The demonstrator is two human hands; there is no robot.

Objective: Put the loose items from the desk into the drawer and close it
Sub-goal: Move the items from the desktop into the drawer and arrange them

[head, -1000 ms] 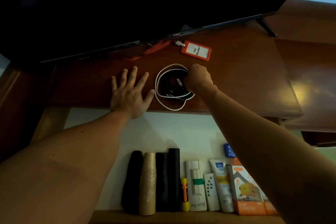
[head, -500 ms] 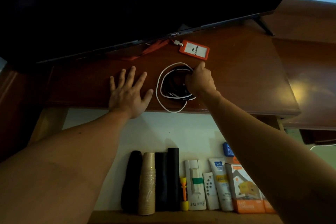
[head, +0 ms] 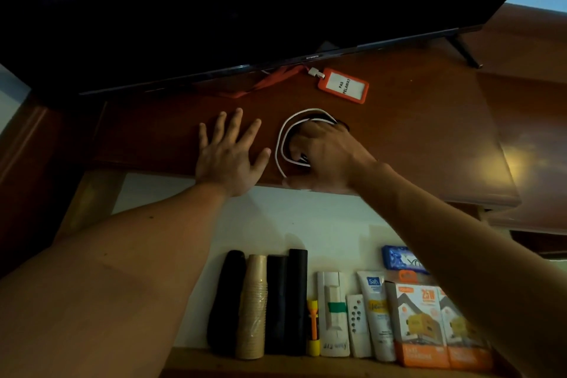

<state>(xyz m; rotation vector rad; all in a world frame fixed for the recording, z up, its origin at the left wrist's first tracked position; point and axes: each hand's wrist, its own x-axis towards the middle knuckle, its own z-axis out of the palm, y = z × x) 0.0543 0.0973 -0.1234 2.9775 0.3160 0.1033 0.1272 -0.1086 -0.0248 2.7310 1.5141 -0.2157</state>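
A coiled bundle of white and black cables (head: 283, 138) lies near the front edge of the dark wooden desk (head: 414, 138). My right hand (head: 328, 153) lies over the coil with its fingers curled into it, covering most of the black cable. My left hand (head: 230, 153) rests flat on the desk just left of the coil, fingers spread, holding nothing. An orange badge holder (head: 343, 86) with a red lanyard (head: 270, 81) lies further back, by the screen. Below the desk, the open drawer (head: 276, 224) shows its white bottom.
A large dark screen (head: 245, 9) overhangs the back of the desk; its stand foot (head: 464, 50) sits at the right. Along the drawer's near side stand black rolls (head: 287, 301), stacked paper cups (head: 253, 307), a white remote (head: 357, 322), a tube (head: 377, 313) and orange boxes (head: 429, 325).
My right hand has slid from the coil's right edge onto its middle and toward the desk's front edge, fingers now curled into the cables. The left hand has stayed flat.
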